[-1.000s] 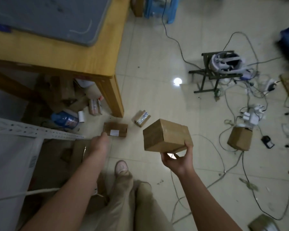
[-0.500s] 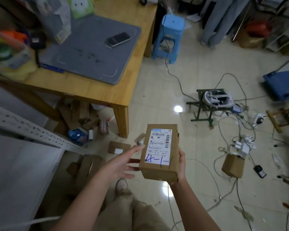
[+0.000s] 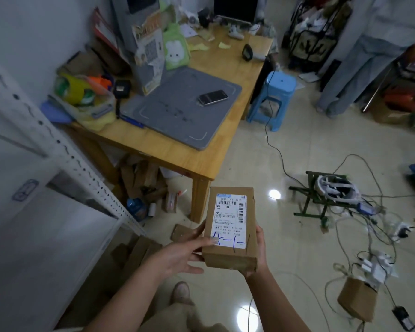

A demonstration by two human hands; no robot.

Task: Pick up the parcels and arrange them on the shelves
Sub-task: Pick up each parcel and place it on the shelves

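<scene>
A brown cardboard parcel [image 3: 230, 252] with a white shipping label and blue handwriting is held in front of me, label up. My right hand [image 3: 259, 255] grips it from beneath and along its right side. My left hand [image 3: 177, 255] holds its left side, thumb on the label's lower edge, fingers spread. The white metal shelf unit [image 3: 58, 149] stands at the left. More parcels lie on the floor: a small flat one [image 3: 180, 232] just behind my left hand, and a brown box [image 3: 357, 299] at lower right among cables.
A wooden table [image 3: 177, 149] with a grey mat, a phone and clutter stands ahead; cardboard scraps lie under it. A blue stool [image 3: 273, 97], a green stand [image 3: 321, 200] with a headset, tangled cables and a standing person's legs [image 3: 345, 75] fill the right side.
My head has lifted, showing more of the table and room. My left hand has closed in from beside the parcel to hold its left side. The parcel stays label up.
</scene>
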